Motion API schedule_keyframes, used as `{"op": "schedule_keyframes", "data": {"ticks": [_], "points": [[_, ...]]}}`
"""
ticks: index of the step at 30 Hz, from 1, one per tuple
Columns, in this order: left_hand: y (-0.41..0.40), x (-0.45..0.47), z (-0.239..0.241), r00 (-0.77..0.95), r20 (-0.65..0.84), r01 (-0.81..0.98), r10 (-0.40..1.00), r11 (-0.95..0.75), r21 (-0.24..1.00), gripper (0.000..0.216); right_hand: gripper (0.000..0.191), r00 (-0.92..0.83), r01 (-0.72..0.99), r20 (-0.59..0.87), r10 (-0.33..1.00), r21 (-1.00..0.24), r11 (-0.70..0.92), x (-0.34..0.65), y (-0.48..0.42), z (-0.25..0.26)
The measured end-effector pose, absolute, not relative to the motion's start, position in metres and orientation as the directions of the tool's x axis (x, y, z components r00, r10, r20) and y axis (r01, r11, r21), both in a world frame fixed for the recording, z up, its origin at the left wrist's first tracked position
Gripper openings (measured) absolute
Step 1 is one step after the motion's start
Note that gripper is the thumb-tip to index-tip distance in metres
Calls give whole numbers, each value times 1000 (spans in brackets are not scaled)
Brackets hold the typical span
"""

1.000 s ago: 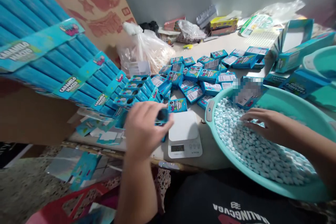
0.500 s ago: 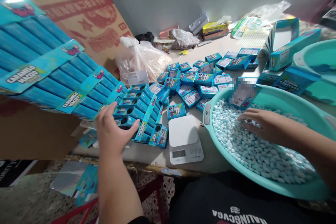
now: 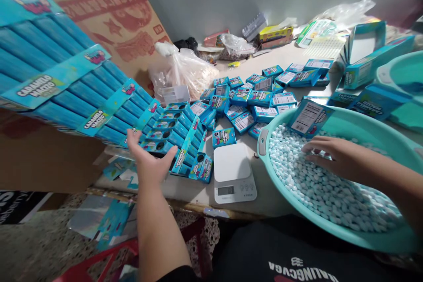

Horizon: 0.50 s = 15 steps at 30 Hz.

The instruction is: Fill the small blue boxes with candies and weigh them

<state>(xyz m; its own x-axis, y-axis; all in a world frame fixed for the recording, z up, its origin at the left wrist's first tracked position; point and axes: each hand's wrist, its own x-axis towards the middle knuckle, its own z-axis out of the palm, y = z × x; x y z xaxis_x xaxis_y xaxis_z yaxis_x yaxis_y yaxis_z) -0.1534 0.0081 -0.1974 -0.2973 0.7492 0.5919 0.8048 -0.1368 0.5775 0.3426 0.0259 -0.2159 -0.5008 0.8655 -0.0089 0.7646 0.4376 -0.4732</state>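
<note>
The left hand (image 3: 151, 158) is placed at the tray (image 3: 187, 145) of blue boxes (image 3: 175, 125), its grip spread wide. The right hand (image 3: 325, 152) is lowered onto small pale candies (image 3: 292, 165) in the turquoise basin (image 3: 370, 130); whether any are held in this grip cannot be told. Between tray and basin, a white scale (image 3: 233, 163) is seen.

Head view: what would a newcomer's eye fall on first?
Probably the teal tub at right, with pale pieces in it and the right hand down among them. Then the long slope of blue packs, from top left down to the spread left hand. The white scale stands out between, with loose boxes piled beyond it.
</note>
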Motion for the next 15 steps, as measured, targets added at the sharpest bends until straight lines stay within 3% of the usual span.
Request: {"op": "schedule_keyframes", "data": {"ticks": [4, 9, 10, 12, 14, 15], "points": [[7, -163, -191, -251, 495, 737, 832, -167, 655, 125, 38, -505, 755, 1, 863, -484, 442, 343, 27, -216], [-2, -163, -191, -326, 402, 769, 856, -8, 639, 129, 38, -517, 744, 16, 856, -487, 458, 346, 28, -219], [-5, -157, -192, -334, 457, 811, 825, 4, 586, 127, 37, -517, 743, 22, 856, -486, 461, 347, 28, -220], [-15, -138, -195, -269, 703, 910, 659, -65, 410, 109, 35, -519, 743, 22, 854, -482, 464, 348, 28, -221], [-26, -113, -198, -163, 903, 936, 396, -228, 269, 73, 35, -524, 747, 8, 852, -476, 464, 350, 27, -222], [-32, -99, -200, -152, 925, 908, 348, -322, 270, 55, 36, -520, 753, 0, 854, -472, 458, 350, 27, -223]]}}
